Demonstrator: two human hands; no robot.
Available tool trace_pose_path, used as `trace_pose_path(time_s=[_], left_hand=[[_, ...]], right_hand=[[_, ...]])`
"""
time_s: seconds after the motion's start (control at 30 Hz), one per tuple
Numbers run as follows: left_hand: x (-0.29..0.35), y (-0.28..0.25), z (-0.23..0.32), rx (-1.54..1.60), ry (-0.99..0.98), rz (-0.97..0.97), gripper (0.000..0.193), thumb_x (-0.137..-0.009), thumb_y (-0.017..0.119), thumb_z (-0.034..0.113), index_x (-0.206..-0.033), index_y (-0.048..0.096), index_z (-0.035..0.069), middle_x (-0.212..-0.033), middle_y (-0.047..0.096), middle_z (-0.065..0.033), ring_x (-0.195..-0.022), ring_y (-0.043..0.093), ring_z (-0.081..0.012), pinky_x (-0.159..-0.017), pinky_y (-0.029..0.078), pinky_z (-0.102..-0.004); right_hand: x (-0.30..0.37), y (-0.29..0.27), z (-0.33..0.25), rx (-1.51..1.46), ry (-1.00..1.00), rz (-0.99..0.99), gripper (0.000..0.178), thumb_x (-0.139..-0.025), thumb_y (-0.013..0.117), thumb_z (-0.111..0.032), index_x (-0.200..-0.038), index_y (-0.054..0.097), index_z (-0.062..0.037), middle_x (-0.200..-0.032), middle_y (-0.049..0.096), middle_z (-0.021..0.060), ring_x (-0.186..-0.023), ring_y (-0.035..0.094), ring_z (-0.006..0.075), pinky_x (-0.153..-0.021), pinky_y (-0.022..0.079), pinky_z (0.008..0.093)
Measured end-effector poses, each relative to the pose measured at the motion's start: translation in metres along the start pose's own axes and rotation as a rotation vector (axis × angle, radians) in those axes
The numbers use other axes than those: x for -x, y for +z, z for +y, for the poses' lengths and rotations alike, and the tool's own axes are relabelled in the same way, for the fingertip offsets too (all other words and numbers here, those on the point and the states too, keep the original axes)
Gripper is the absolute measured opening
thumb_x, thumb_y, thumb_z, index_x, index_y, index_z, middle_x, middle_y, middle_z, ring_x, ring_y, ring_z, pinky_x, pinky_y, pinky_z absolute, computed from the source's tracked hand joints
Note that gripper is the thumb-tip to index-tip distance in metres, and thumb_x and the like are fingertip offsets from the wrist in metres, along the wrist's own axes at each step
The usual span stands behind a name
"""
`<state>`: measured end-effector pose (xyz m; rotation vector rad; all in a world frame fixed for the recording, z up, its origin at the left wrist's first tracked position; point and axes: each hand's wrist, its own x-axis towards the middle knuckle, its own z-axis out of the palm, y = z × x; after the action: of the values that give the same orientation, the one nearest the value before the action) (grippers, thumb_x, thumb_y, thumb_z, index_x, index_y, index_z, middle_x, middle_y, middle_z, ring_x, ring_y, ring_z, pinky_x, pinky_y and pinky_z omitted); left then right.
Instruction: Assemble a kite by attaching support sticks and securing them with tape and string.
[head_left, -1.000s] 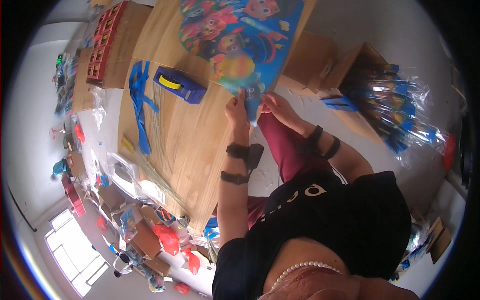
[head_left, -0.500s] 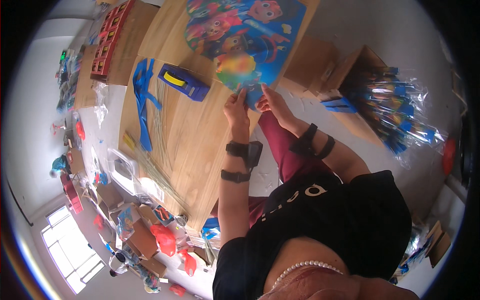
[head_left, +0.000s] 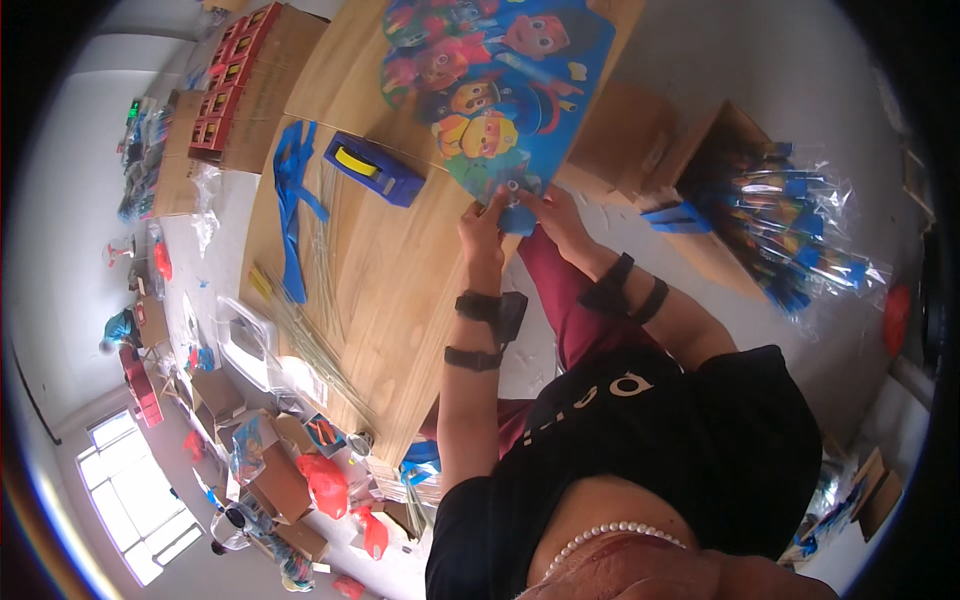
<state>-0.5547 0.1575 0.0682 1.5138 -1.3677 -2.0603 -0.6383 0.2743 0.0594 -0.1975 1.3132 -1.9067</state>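
My left fingers [head_left: 495,208] and right fingers [head_left: 538,205] pinch the sheet [head_left: 505,95] near its narrow tip, 1 hand per side. It spreads over the counter [head_left: 375,270], tip at the edge. I'd keep both pinches light and level against creasing, clear of the dispenser [head_left: 374,170] and blue straps [head_left: 291,200] leftward.

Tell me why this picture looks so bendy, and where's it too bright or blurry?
In the head view, the fisheye lens bends things toward its dark rim; in the head view, the window glares white and the clear plastic glints; also in the head view, the printed sheet looks slightly hazy, though its cartoon faces show.
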Motion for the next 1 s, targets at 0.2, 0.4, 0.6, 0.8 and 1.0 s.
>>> trace_pose_path(time_s=[0.2,0.4,0.6,0.8,1.0], left_hand=[[-0.015,-0.008,0.018,0.472,-0.009,-0.244,0.050,-0.100,0.060,0.043,-0.127,0.059,0.001,-0.116,0.065,-0.0083,-0.101,0.065,-0.0192,-0.083,0.055,-0.0361],[-0.056,-0.037,0.026,0.526,0.198,-0.362,0.059,-0.101,0.059,0.020,-0.152,0.034,0.004,-0.123,0.063,-0.0086,-0.107,0.065,-0.0202,-0.084,0.055,-0.0348],[-0.043,-0.052,0.058,0.205,0.567,-0.138,0.066,-0.098,0.056,-0.001,-0.157,0.027,0.005,-0.111,0.069,-0.0116,-0.084,0.071,-0.0142,-0.057,0.050,-0.0237],[0.011,-0.092,0.085,-0.181,0.728,0.081,0.055,-0.098,0.053,-0.002,-0.152,0.041,0.004,-0.107,0.072,-0.0117,-0.079,0.070,-0.0119,-0.054,0.050,-0.0243],[0.071,-0.196,0.038,-0.062,0.846,0.377,0.059,-0.097,0.054,-0.003,-0.153,0.038,0.003,-0.107,0.071,-0.0106,-0.082,0.070,-0.0128,-0.059,0.052,-0.0236]], right_hand=[[0.026,-0.019,-0.013,0.050,0.061,-0.129,0.034,-0.098,0.068,-0.026,-0.125,0.063,-0.0057,-0.109,0.068,0.0012,-0.096,0.063,0.0089,-0.083,0.050,0.0277],[0.087,-0.052,-0.015,-0.029,0.423,-0.400,0.049,-0.099,0.066,-0.021,-0.143,0.049,-0.0097,-0.135,0.059,0.0021,-0.116,0.059,0.0137,-0.099,0.049,0.0373],[0.133,-0.089,-0.011,-0.069,0.714,-0.663,0.043,-0.097,0.067,-0.014,-0.138,0.055,-0.0058,-0.133,0.062,0.0053,-0.127,0.055,0.0175,-0.112,0.042,0.0371],[0.139,-0.079,0.006,0.187,0.604,-0.687,0.035,-0.099,0.066,-0.021,-0.128,0.062,-0.0006,-0.123,0.066,0.0052,-0.116,0.057,0.0137,-0.103,0.045,0.0319],[0.134,-0.056,0.020,0.373,0.649,-0.712,0.034,-0.099,0.065,-0.023,-0.124,0.064,0.0011,-0.104,0.070,0.0018,-0.095,0.061,0.0110,-0.091,0.047,0.0310]])
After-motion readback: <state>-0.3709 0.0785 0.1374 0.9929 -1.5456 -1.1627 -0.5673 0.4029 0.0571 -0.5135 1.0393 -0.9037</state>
